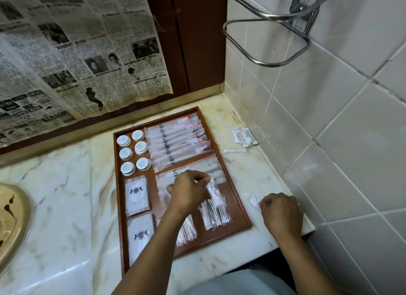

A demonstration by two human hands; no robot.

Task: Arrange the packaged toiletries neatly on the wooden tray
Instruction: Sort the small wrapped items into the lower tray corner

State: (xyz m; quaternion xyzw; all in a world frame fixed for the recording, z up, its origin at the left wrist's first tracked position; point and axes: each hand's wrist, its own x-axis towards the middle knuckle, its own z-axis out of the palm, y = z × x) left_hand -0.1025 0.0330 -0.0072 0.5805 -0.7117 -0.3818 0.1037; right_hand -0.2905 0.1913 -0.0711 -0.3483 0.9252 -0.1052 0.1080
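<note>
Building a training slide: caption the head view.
Left hand holds swab packet over wooden tray; right hand pinches second packet beside it.

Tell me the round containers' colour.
The round containers are white, with a faint greenish emblem on top; head view.

Both bare forearms reach forward from the lower edge. The left hand (189, 191) lies knuckles-up, its fingers (198, 176) curled and pinching a clear packet (214, 192). The right hand (280, 213), well apart from it, curls round a small packet (254, 201)
</note>
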